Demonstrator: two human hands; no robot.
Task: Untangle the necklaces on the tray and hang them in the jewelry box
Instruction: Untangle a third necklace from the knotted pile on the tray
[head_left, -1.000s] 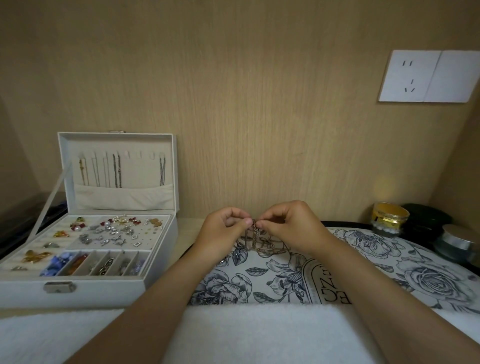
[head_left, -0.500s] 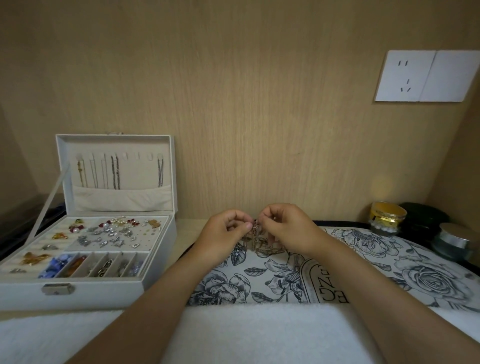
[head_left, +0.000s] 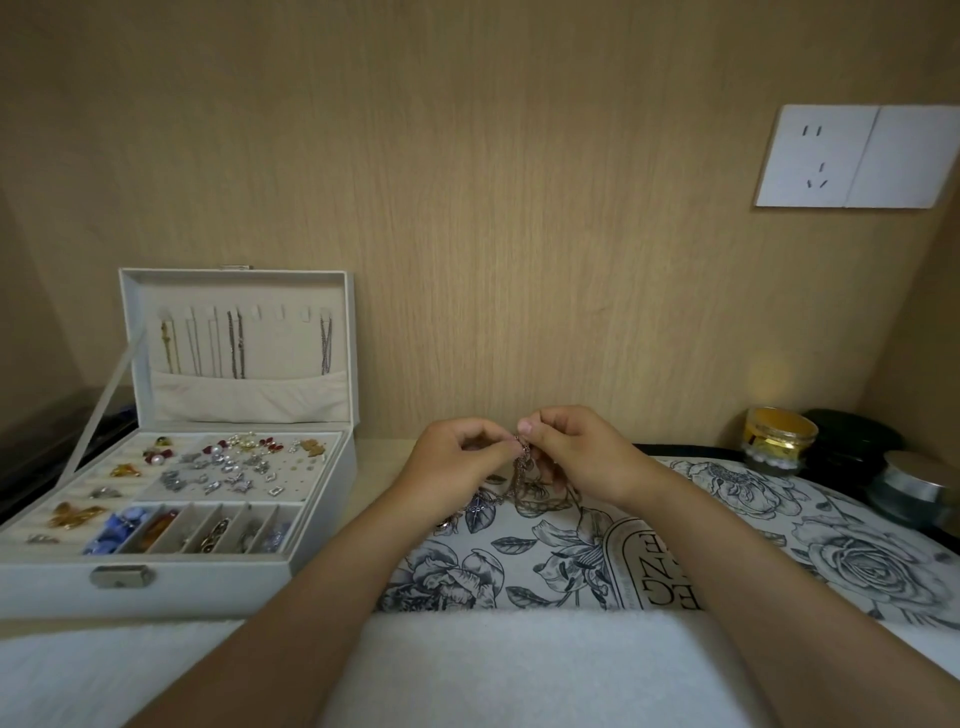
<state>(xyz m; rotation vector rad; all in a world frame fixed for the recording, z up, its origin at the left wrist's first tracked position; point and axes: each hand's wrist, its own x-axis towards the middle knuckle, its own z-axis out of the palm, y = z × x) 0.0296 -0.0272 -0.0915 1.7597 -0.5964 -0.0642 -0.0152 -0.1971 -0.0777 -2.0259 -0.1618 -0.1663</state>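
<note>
Both forearms reach fwd from the near edge, wrists just above the floral tray (head_left: 857, 561). Left hand (head_left: 457, 457) and right hand (head_left: 576, 452) meet fingertip to fingertip, fingers curled, each pinching the tangled necklaces (head_left: 522, 470) at 1 spot. The chains hang from the pinch down onto the tray's far left part. Open white jewelry box (head_left: 332, 467) sits to the left, w/ several chains hung in its lid.

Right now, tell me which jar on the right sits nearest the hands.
The gold jar, leftmost of the three. The black container and the silver-lidded jar sit farther right, away from the right hand.
</note>
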